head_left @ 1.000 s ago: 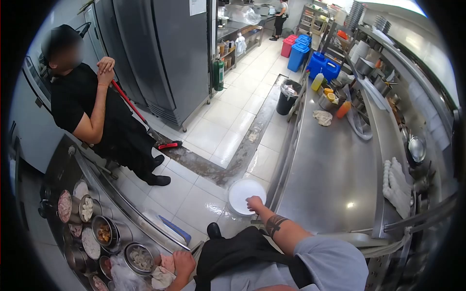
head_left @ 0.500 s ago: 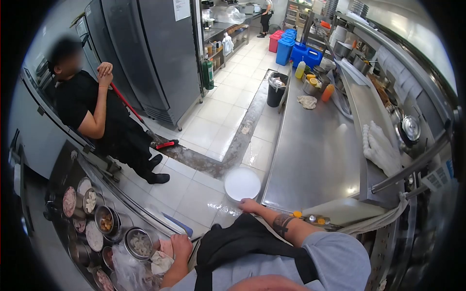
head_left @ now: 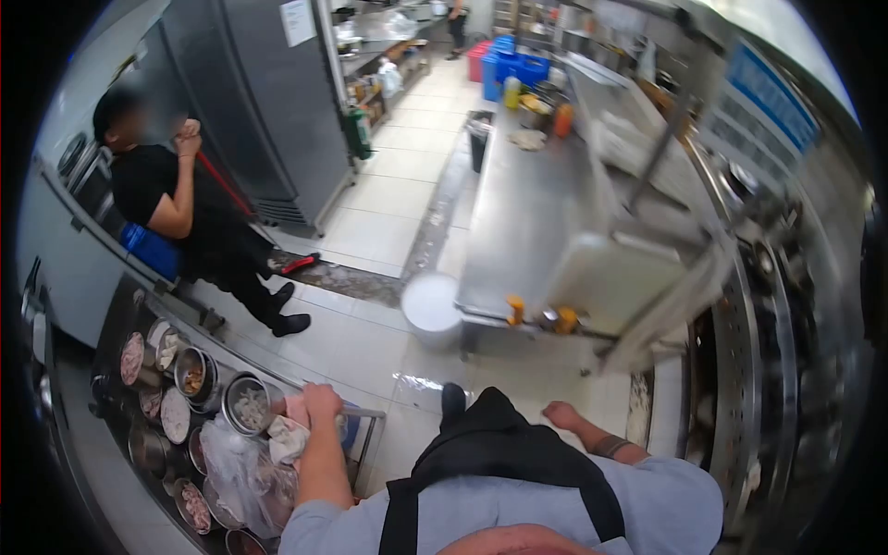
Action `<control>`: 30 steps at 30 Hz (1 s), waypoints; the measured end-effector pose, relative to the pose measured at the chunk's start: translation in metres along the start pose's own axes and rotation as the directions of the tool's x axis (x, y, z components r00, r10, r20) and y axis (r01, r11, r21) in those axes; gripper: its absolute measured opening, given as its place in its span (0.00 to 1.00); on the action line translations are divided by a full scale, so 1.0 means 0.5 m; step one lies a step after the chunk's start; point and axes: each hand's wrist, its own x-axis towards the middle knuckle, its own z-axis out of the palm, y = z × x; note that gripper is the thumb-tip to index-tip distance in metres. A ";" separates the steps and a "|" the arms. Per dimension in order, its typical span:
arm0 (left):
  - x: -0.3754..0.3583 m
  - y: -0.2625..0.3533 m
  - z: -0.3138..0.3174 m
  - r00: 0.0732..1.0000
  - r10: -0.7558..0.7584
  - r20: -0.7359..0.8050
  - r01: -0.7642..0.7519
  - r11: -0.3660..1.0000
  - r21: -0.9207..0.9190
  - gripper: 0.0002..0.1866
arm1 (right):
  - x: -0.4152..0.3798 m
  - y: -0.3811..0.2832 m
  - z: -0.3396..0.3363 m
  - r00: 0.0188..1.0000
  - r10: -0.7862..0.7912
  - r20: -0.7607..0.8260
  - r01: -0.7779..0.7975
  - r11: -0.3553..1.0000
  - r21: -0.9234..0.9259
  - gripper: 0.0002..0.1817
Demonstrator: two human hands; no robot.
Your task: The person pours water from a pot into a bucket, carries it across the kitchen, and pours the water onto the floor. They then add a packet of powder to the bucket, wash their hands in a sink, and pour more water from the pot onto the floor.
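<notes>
My left hand (head_left: 322,402) is closed at the edge of the steel counter (head_left: 277,368) on the left. It touches or lies right beside a pink cloth (head_left: 298,410); the fingers' undersides are hidden. A white cloth (head_left: 288,439) and a crumpled clear plastic bag (head_left: 236,462) lie next to it. Just beyond stands a metal bowl (head_left: 248,405) of pale pieces. My right hand (head_left: 560,413) hangs over the tiled floor, fingers curled, with nothing visible in it. Ahead on the floor, by the table corner, stands a white bucket (head_left: 432,310).
At the left a person (head_left: 153,194) in black stands with a red-handled floor tool (head_left: 301,264). A long steel table (head_left: 518,203) runs ahead, with a white board (head_left: 610,277) at its near end. Several food containers (head_left: 192,375) fill the left counter. The floor looks wet (head_left: 421,384).
My right hand has left the white bucket's rim and swung right and back. The view has turned right. My left hand stays at the counter edge beside the cloths.
</notes>
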 end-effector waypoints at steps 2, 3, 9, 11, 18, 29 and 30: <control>-0.024 0.004 -0.011 0.994 0.070 0.089 -0.082 0.987 0.139 0.19 | -0.153 0.238 0.044 0.961 -0.221 -0.165 0.154 0.927 -0.342 0.20; -0.030 0.014 -0.032 0.987 0.119 0.108 -0.140 0.967 0.215 0.22 | -0.223 0.377 0.091 0.932 -0.276 -0.235 0.170 0.906 -0.388 0.19; -0.063 0.063 -0.016 0.971 0.153 0.186 -0.217 0.889 0.403 0.13 | -0.798 0.504 0.168 0.709 0.575 -0.409 -0.423 0.810 0.406 0.14; -0.087 0.102 -0.049 0.876 0.330 0.353 -0.463 0.781 0.418 0.15 | -0.930 0.454 0.156 0.492 0.855 -0.165 -0.379 0.381 0.843 0.14; -0.370 0.378 -0.025 0.020 0.961 0.277 -0.949 0.106 -0.298 0.12 | -1.282 0.558 0.259 0.362 0.928 -0.086 -0.132 0.142 0.981 0.19; -0.787 1.347 -0.148 -0.013 0.982 0.190 -0.988 -0.041 0.146 0.13 | -2.141 1.281 0.360 -0.095 0.988 -0.119 0.577 0.152 0.802 0.15; -0.887 1.421 -0.152 0.287 0.953 0.092 -0.871 0.300 -0.390 0.15 | -2.219 1.387 0.355 -0.148 0.972 -0.182 0.715 0.233 0.659 0.16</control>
